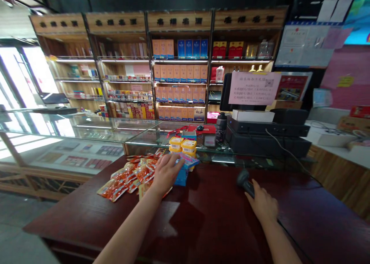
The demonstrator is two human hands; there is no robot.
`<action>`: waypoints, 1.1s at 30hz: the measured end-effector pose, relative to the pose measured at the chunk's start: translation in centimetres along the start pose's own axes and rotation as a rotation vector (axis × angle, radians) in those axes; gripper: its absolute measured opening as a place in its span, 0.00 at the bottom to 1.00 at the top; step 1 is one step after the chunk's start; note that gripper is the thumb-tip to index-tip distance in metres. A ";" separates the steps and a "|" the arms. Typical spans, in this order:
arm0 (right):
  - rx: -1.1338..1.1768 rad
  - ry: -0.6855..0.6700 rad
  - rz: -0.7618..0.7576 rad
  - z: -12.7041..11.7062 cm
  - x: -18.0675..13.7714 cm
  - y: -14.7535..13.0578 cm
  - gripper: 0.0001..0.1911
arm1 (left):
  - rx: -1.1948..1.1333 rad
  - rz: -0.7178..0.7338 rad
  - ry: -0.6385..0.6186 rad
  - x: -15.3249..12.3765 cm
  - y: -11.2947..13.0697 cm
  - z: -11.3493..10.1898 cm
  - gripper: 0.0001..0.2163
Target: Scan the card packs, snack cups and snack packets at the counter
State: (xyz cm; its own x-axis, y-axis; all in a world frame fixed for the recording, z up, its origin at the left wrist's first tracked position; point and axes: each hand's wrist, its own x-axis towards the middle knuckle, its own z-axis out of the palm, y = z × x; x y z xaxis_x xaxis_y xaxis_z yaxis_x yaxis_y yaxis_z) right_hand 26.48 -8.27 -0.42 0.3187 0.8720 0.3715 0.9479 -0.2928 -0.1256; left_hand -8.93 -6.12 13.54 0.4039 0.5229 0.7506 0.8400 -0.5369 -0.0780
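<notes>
My right hand [264, 204] is wrapped round the handle of a dark barcode scanner [243, 177], whose head points away over the dark red counter. From under that wrist runs the scanner's cord [290, 237]. My left hand [167, 172] lies over the edge of a pile of snack packets [124, 179], orange-red in clear and cream wrappers. Its fingers are stretched out and its thumb is apart, beside a blue box [181, 177]. Whether the fingertips touch the box or a packet cannot be made out. Yellow tubs [189, 145] stand stacked just beyond.
A dark bottle [221, 127] stands behind the tubs, near a red box [209, 135]. At the back right are a cash drawer [268, 143] and a monitor with a pink paper sign [254, 88]. Glass display cases [95, 131] extend left; stocked shelves [180, 71] line the wall.
</notes>
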 end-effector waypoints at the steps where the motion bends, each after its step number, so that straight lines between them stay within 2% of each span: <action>1: 0.060 0.002 0.003 -0.1 0.2 0.1 0.27 | -0.075 -0.019 0.029 0.0 1.0 0.4 0.11; 2: 0.156 0.010 0.024 -0.4 0.4 0.1 0.28 | -0.173 -0.050 0.048 0.0 2.2 1.1 0.12; 4: 0.522 0.026 0.136 -1.1 0.9 0.0 0.29 | -0.419 -0.183 0.087 0.1 4.7 3.1 0.09; 6: 1.010 0.018 0.284 -2.1 1.5 -0.1 0.28 | -0.724 -0.416 0.076 0.2 7.0 5.7 0.07; 7: 1.164 0.004 0.313 -2.7 1.8 -0.2 0.28 | -0.908 -0.564 0.059 0.2 7.9 7.2 0.09; 8: 1.258 -0.007 0.324 -3.3 1.9 -0.2 0.27 | -1.116 -0.718 0.045 0.1 8.6 8.6 0.10; 10: 1.388 -0.030 0.320 -4.9 2.0 -0.2 0.26 | -1.481 -0.902 -0.045 -0.1 9.4 11.0 0.14; 12: 1.514 -0.056 0.305 -6.6 1.8 -0.3 0.24 | -1.679 -1.009 -0.068 -0.3 9.6 12.9 0.18; 14: 1.730 -0.150 0.308 -8.1 1.1 -0.4 0.24 | -1.754 -1.064 -0.029 -0.6 9.3 14.3 0.22; 16: 1.767 -0.238 0.241 -9.0 0.3 -0.8 0.26 | -1.772 -1.077 0.028 -1.0 9.1 15.5 0.25; 18: 1.694 -0.281 0.154 -9.3 -0.6 -1.3 0.24 | -1.760 -1.068 0.081 -1.5 8.9 16.5 0.27; 21: 1.521 -0.354 0.104 -8.8 -2.1 -2.3 0.20 | -1.712 -1.065 0.145 -2.3 8.8 17.6 0.29; 26: 1.364 -0.428 0.037 -7.8 -4.3 -3.8 0.24 | -1.705 -1.042 0.162 -2.6 8.8 18.2 0.28; 33: 1.370 -0.505 0.109 -7.0 -5.4 -3.9 0.27 | -1.689 -1.032 0.139 -2.4 8.8 18.7 0.28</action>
State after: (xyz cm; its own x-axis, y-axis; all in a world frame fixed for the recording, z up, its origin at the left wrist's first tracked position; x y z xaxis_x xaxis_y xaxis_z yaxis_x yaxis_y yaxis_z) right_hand 21.08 -14.63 4.50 0.0799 0.9967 -0.0158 0.0850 -0.0226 -0.9961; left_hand 4.24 0.29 -1.22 -0.0205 0.9900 0.1393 -0.4738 -0.1323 0.8706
